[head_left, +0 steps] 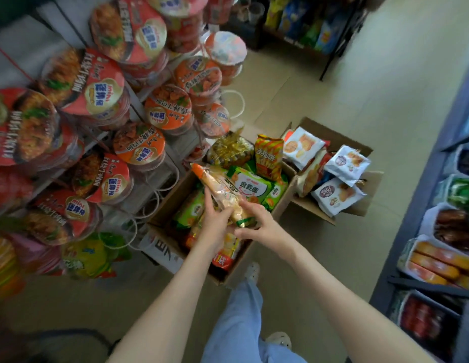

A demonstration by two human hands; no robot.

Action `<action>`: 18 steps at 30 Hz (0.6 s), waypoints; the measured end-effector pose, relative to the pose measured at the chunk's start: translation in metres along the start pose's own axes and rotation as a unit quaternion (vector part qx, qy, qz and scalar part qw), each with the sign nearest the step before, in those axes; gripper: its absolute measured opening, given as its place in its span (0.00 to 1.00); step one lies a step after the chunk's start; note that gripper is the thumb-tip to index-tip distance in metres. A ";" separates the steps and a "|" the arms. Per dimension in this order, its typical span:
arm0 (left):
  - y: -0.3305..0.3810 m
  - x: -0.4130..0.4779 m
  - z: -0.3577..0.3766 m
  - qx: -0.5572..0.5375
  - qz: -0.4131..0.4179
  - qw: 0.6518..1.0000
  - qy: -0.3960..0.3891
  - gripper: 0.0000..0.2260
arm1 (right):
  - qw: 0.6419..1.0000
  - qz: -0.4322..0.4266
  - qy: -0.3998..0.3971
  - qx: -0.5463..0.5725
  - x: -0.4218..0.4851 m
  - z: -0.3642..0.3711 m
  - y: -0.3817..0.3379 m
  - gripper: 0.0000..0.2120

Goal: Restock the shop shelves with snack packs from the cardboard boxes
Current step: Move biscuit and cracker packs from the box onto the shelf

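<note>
Two open cardboard boxes stand on the floor ahead of me. The nearer box [175,184] is full of green and orange snack packs [250,186]. The farther box [338,142] holds white biscuit packs [346,163]. Above the nearer box both hands meet on one long orange-and-clear snack pack [220,187], which is tilted up to the left. My left hand [215,226] grips its lower part from the left. My right hand [257,221] holds its lower end from the right, fingers curled on the wrapper.
A rack of red and orange instant noodle tubs [94,82] hangs at the left, close to the box. A shelf of trayed snacks [437,260] runs down the right edge. More snack shelves [306,24] stand at the far end. Tan floor lies between; my feet are near the box.
</note>
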State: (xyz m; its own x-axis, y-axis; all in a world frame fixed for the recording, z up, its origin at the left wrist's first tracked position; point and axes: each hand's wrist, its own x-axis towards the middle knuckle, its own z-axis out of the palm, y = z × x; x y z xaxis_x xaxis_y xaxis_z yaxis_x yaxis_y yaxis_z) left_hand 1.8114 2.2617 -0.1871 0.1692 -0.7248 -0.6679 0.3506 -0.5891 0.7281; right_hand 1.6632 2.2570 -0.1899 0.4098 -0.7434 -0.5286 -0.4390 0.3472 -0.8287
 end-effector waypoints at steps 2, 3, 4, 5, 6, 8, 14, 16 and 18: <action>0.004 -0.018 0.027 0.015 0.009 0.998 -0.058 0.38 | 0.997 0.008 0.033 0.068 -0.032 -0.027 0.002 0.32; 0.005 -0.028 0.041 0.026 0.014 0.996 -0.090 0.38 | 0.994 0.010 0.072 0.081 -0.049 -0.042 0.004 0.30; 0.006 -0.038 0.057 0.037 0.018 0.992 -0.123 0.38 | 0.990 0.016 0.116 0.084 -0.064 -0.057 0.007 0.30; 0.007 -0.048 0.072 0.045 0.021 0.986 -0.157 0.38 | 0.984 0.018 0.155 0.087 -0.080 -0.072 0.009 0.32; 0.008 -0.059 0.089 0.049 0.021 0.980 -0.193 0.38 | 0.978 0.021 0.183 0.095 -0.097 -0.088 0.010 0.37; 0.012 -0.081 0.122 0.053 0.015 0.960 -0.273 0.37 | 0.971 0.019 0.208 0.118 -0.137 -0.118 0.010 0.46; 0.019 -0.134 0.229 0.109 -0.020 0.857 -0.504 0.37 | 0.930 0.003 0.363 0.064 -0.268 -0.177 0.012 0.54; 0.018 -0.157 0.268 0.135 -0.012 0.824 -0.550 0.38 | 0.894 0.001 0.445 0.044 -0.306 -0.184 0.014 0.55; 0.014 -0.182 0.306 0.168 0.016 0.784 -0.598 0.40 | 0.851 -0.005 0.524 0.031 -0.340 -0.188 0.015 0.55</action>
State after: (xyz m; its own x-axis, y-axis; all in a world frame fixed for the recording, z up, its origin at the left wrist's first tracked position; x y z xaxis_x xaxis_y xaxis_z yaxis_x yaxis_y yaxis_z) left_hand 1.5032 2.2761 -0.0079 -0.8817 -0.4396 -0.1713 0.0687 -0.4787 0.8753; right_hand 1.3671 2.4075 0.0123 -0.5402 -0.8363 -0.0942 -0.3825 0.3436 -0.8577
